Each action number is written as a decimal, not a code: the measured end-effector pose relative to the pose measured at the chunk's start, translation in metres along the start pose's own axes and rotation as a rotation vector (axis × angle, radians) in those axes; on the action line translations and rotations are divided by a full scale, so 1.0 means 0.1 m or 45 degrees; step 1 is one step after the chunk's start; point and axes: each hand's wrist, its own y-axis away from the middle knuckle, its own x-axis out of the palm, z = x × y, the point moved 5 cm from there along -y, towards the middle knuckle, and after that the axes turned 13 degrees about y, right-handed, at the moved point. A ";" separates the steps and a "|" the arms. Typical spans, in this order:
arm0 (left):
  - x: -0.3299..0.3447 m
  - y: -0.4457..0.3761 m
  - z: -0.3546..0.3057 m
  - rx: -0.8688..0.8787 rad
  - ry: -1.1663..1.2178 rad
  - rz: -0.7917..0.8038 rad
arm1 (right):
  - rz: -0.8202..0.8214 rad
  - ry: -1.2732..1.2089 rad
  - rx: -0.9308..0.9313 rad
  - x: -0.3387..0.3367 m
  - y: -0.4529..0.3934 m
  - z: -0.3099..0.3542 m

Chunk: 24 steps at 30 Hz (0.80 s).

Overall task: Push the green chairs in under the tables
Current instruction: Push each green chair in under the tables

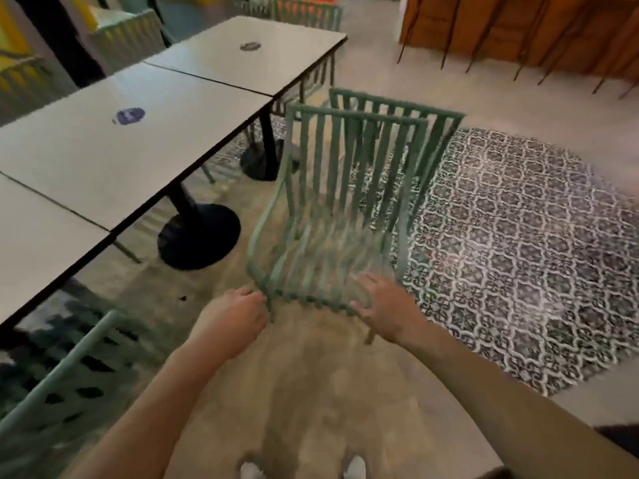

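A green slatted chair [321, 236] stands on the floor right of a row of white-topped tables [114, 157], out from under them. Its backrest is on the far side and its seat points toward me. My left hand [238, 312] is closed on the seat's front left corner. My right hand [380, 309] grips the front right edge of the same seat. A second green chair [397, 108] stands just behind the first, also clear of the tables. The frame is blurred.
A third green chair [69, 385] sits at the bottom left, beside the nearest table [31, 243]. Black pedestal bases [198, 236] stand under the tables. Patterned floor tiles [518, 236] spread to the right. A wooden counter [518, 25] is at the back right.
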 end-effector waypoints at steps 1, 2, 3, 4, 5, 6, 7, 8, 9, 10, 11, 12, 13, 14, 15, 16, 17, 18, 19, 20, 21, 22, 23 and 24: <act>-0.05 -0.14 -0.26 0.048 -0.012 -0.010 | -0.023 0.011 0.012 -0.13 0.02 -0.18; -0.08 -0.28 -0.54 0.091 -0.012 -0.025 | -0.048 0.019 0.026 -0.26 0.04 -0.38; -0.11 -0.42 -0.79 0.123 -0.006 -0.049 | -0.073 0.025 0.040 -0.39 0.05 -0.56; -0.14 -0.56 -1.04 0.161 -0.008 -0.080 | -0.105 0.034 0.052 -0.51 0.05 -0.72; -0.16 -0.70 -1.26 0.192 -0.023 -0.097 | -0.140 0.050 0.064 -0.62 0.04 -0.89; -0.17 -0.85 -1.47 0.226 -0.045 -0.103 | -0.168 0.067 0.077 -0.70 0.02 -1.04; -0.18 -1.02 -1.70 0.264 -0.077 -0.101 | -0.184 0.070 0.097 -0.77 -0.01 -1.21; -0.18 -1.14 -1.85 0.287 -0.096 -0.098 | -0.186 0.068 0.105 -0.82 -0.04 -1.32; -0.18 -1.29 -2.02 0.309 -0.112 -0.090 | -0.185 0.059 0.119 -0.85 -0.10 -1.46; -0.17 -1.44 -2.17 0.328 -0.123 -0.080 | -0.183 0.053 0.139 -0.89 -0.15 -1.60; -0.16 -1.62 -2.31 0.341 -0.138 -0.071 | -0.188 0.056 0.159 -0.92 -0.23 -1.75; -0.17 -1.80 -2.43 0.358 -0.139 -0.066 | -0.196 0.059 0.177 -0.96 -0.33 -1.91; -0.18 -1.97 -2.55 0.375 -0.137 -0.065 | -0.204 0.059 0.198 -0.99 -0.43 -2.05; -0.20 -2.18 -2.66 0.402 -0.139 -0.076 | -0.212 0.056 0.221 -1.04 -0.55 -2.22; -0.23 -2.39 -2.76 0.427 -0.153 -0.083 | -0.221 0.051 0.250 -1.09 -0.67 -2.38; -0.28 -2.61 -2.86 0.443 -0.164 -0.084 | -0.228 0.045 0.280 -1.16 -0.79 -2.53; -0.33 -2.78 -2.95 0.445 -0.172 -0.072 | -0.222 0.046 0.298 -1.23 -0.89 -2.64; -0.38 -2.94 -3.04 0.446 -0.172 -0.067 | -0.210 0.049 0.305 -1.29 -1.00 -2.75; -0.44 -3.12 -3.12 0.448 -0.178 -0.067 | -0.205 0.045 0.316 -1.35 -1.12 -2.88; -0.51 -3.30 -3.21 0.464 -0.188 -0.078 | -0.220 0.045 0.323 -1.44 -1.24 -2.99; -0.59 -3.47 -3.30 0.470 -0.187 -0.078 | -0.239 0.029 0.336 -1.53 -1.37 -3.10; -0.65 -3.61 -3.36 0.470 -0.186 -0.070 | -0.248 0.014 0.346 -1.59 -1.46 -3.19; -0.73 -3.79 -3.45 0.474 -0.194 -0.066 | -0.254 -0.006 0.354 -1.66 -1.58 -3.32; -0.77 -3.87 -3.48 0.479 -0.201 -0.069 | -0.255 -0.010 0.347 -1.68 -1.65 -3.36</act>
